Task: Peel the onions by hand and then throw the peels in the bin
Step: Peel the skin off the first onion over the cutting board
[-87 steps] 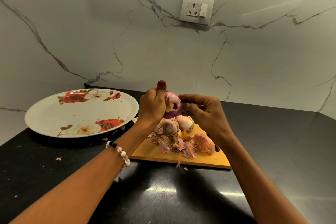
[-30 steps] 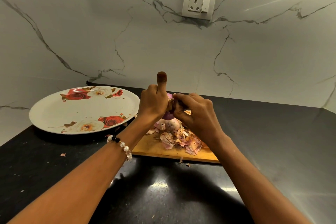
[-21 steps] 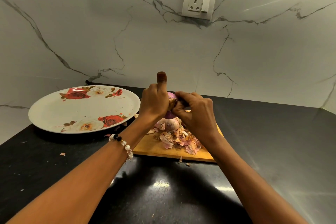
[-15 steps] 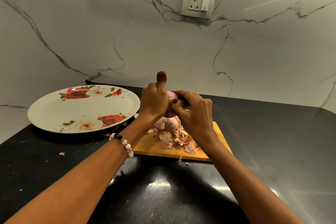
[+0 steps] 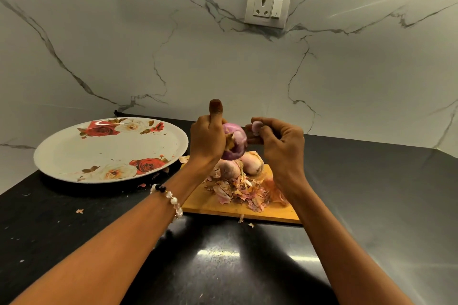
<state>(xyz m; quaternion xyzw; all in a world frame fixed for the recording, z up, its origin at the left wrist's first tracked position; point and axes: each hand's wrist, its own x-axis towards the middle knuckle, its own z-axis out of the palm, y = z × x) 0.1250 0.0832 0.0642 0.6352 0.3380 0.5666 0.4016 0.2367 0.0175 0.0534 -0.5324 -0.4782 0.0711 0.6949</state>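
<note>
From my head view, my left hand (image 5: 207, 137) grips the purple onion (image 5: 234, 141) above the cutting board (image 5: 210, 203), thumb raised; a flap of skin hangs on it. My right hand (image 5: 280, 142) pinches a torn peel piece (image 5: 255, 127) just right of it. Two more onions (image 5: 251, 162) and a peel heap (image 5: 244, 190) lie on the board at mid-bench. I judge the peeling well along but unfinished; no bin is visible, so binning remains.
</note>
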